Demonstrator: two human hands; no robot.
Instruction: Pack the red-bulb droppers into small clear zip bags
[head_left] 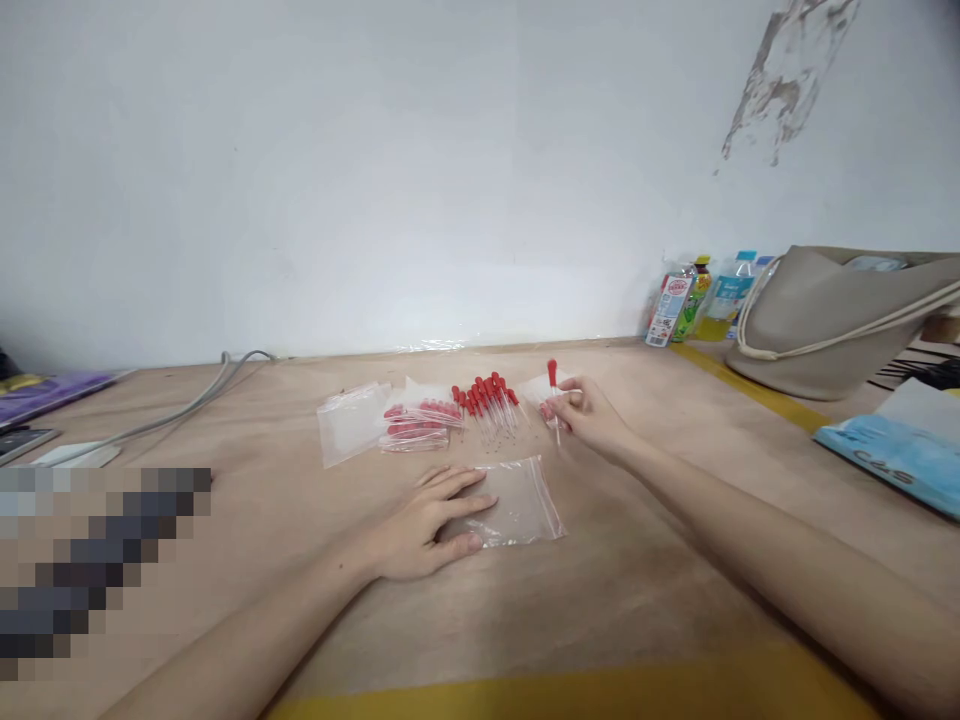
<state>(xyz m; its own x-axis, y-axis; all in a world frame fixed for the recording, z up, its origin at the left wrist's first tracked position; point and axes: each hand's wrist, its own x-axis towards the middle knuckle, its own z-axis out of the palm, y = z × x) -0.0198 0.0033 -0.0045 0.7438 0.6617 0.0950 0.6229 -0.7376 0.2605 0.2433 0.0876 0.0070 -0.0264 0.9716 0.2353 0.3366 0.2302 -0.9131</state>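
My left hand lies flat with fingers spread on a clear zip bag, whose zip end points right. Between the fingers of my right hand is a dropper with a red rubber bulb, held upright with the bulb on top. A row of loose droppers with red bulbs and clear tubes lies on the table just left of it. Further left are stacked zip bags holding red-bulbed droppers. Beside them lie flat bags with nothing visible inside. White paper shows behind my right hand.
A grey cable runs along the left. At the back right stand drink bottles, a carton and a grey bag. A blue tissue pack lies at the right. The white wall closes off the back.
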